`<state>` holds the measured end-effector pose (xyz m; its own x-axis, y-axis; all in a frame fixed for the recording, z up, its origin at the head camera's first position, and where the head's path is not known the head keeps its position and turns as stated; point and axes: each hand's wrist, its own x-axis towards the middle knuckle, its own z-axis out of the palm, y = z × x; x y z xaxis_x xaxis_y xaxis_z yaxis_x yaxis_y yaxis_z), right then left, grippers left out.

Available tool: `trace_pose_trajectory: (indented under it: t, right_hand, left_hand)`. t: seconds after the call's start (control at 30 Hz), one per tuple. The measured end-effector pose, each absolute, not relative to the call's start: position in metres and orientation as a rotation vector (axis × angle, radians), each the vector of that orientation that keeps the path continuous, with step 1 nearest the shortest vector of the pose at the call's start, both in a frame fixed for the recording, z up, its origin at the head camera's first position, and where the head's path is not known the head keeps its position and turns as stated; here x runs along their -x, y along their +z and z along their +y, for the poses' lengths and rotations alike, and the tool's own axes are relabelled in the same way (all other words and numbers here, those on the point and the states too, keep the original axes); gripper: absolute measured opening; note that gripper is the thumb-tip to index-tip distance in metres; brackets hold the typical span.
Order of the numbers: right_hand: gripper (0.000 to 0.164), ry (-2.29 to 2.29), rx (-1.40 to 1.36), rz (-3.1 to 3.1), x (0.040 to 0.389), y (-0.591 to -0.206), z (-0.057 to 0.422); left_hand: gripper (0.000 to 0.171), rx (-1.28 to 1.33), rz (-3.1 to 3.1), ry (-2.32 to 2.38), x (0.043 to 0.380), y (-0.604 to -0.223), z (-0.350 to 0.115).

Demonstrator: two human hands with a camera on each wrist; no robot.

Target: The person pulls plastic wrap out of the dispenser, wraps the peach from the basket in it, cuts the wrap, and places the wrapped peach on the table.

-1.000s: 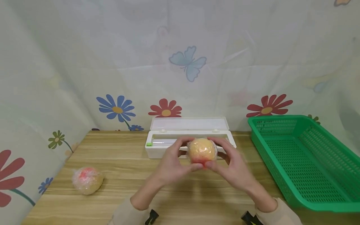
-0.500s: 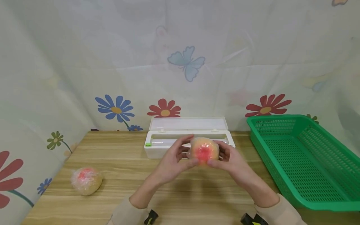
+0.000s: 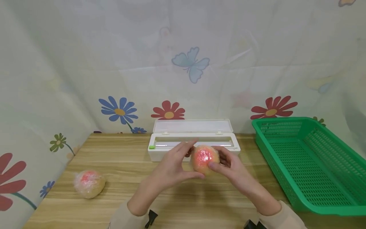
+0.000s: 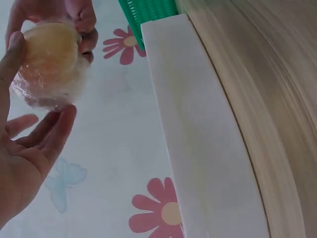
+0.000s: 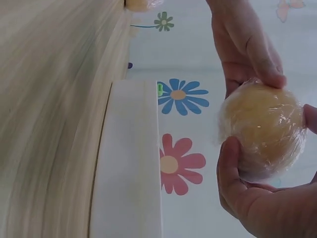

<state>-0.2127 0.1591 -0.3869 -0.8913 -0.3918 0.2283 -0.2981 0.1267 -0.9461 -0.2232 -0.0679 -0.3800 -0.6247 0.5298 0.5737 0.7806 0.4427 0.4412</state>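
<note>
A peach (image 3: 204,157) in clear plastic wrap is held up over the wooden table, its red patch facing the head camera. My right hand (image 3: 238,170) grips it from the right, thumb on the near side and fingers curled behind. On the other side, my left hand (image 3: 172,165) holds it more loosely between thumb and fingertips. The left wrist view shows the wrapped peach's yellowish side (image 4: 52,52), with the left fingertips against the film. Just behind the hands stands a white plastic wrap dispenser (image 3: 160,156), its lid up.
A second wrapped peach (image 3: 90,184) lies on the left of the wooden table (image 3: 123,165). The green slotted basket (image 3: 297,203) stands at the right. A flowered cloth (image 3: 137,73) hangs behind the table.
Between my hands the peach has turned, bringing its red patch from underneath round to face the head camera. My left thumb has slid lower, off the peach's front.
</note>
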Motion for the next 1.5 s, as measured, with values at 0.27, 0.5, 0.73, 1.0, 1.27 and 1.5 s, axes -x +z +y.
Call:
trace_pose_trajectory:
  t: [0.27, 0.5, 0.73, 1.0, 1.27, 1.5]
  right_hand:
    - [0.048, -1.879, 0.626, 2.292, 0.212, -0.395, 0.153]
    - [0.051, -1.908, 0.608, 2.185, 0.210, -0.401, 0.146]
    - [0.053, -1.896, 0.657, 2.109, 0.213, -0.405, 0.150]
    - [0.040, -1.864, 0.706, 2.207, 0.214, -0.405, 0.155]
    - [0.037, -1.855, 0.739, 2.222, 0.214, -0.404, 0.160]
    - [0.037, -1.823, 0.763, 2.233, 0.214, -0.404, 0.161]
  left_hand:
    - [0.084, 1.083, -2.418, -0.718, 0.207, -0.379, -0.061]
    - [0.082, 0.937, -2.480, -0.705, 0.203, -0.382, -0.056]
    - [0.076, 0.629, -2.581, -0.806, 0.216, -0.383, -0.086]
    - [0.071, 0.239, -2.741, -0.797, 0.240, -0.380, -0.151]
    - [0.068, 0.133, -2.771, -0.880, 0.249, -0.375, -0.194]
    - [0.072, -0.059, -2.850, -0.813, 0.251, -0.374, -0.220]
